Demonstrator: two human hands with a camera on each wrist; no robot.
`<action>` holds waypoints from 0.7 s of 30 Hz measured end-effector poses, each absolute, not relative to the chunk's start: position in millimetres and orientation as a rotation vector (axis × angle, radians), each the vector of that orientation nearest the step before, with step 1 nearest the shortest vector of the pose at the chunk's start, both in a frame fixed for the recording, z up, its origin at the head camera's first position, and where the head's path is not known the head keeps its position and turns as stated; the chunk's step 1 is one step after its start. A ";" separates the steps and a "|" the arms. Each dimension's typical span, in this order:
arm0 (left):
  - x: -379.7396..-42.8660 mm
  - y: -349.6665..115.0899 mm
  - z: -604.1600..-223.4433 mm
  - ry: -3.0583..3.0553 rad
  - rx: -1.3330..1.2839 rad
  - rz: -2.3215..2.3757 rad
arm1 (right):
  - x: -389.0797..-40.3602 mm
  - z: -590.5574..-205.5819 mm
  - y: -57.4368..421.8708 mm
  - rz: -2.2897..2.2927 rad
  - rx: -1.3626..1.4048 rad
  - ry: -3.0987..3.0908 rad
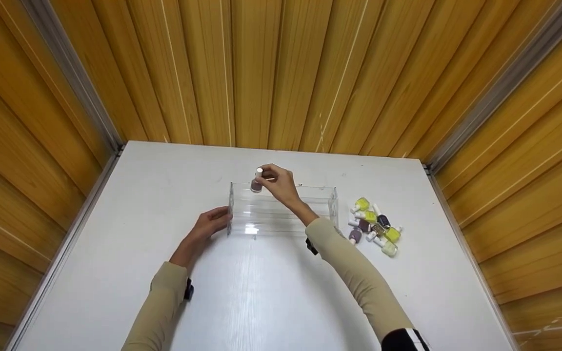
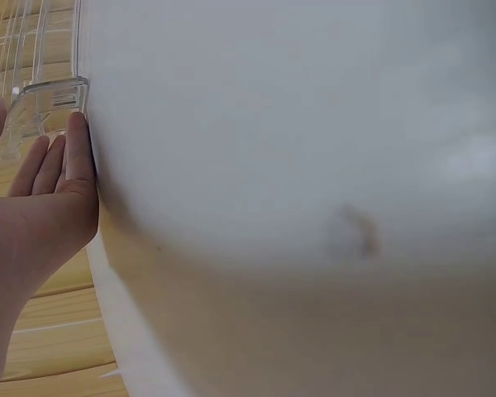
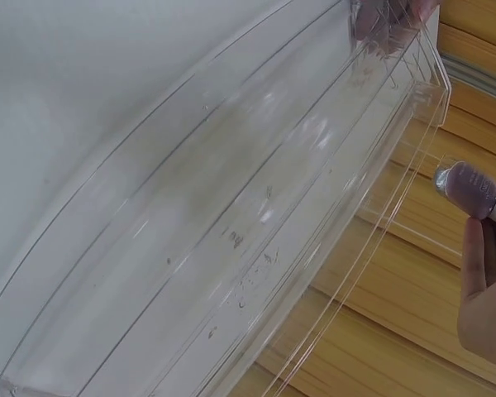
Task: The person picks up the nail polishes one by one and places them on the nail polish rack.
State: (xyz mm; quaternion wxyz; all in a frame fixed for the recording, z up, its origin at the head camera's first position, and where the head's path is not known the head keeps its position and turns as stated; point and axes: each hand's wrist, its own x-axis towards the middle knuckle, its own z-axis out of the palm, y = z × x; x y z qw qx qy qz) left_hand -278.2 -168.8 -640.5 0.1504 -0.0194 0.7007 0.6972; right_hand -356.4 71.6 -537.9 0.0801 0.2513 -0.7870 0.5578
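Observation:
A clear plastic tiered rack (image 1: 286,225) stands on the white table. My right hand (image 1: 282,186) is over its back left part and pinches a nail polish bottle (image 1: 256,186) by its white cap. The bottle hangs upright in the head view; its mauve-grey glass (image 3: 469,188) shows beyond the rack's back edge in the right wrist view. With fairly straight fingers, my left hand (image 1: 209,225) touches the rack's left end panel (image 2: 54,103). The tiers in view hold no bottles.
Several nail polish bottles (image 1: 377,229), yellow, dark, purple and pale green, lie in a loose heap right of the rack. The white table (image 1: 164,180) meets wood-patterned walls (image 1: 256,73) at the back and sides.

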 end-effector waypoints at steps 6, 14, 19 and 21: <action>-279.6 -172.3 -639.2 2.027 -0.067 1.987 | -353.0 -546.1 52.0 1.676 0.716 -2.349; -280.1 -170.5 -639.8 2.021 -0.073 1.966 | -350.6 -556.4 42.3 1.687 0.620 -2.402; -281.1 -169.6 -641.6 2.013 -0.080 1.975 | -350.6 -559.3 41.6 1.673 0.613 -2.463; -281.4 -169.7 -642.1 2.003 -0.083 1.985 | -351.3 -559.8 41.3 1.671 0.619 -2.475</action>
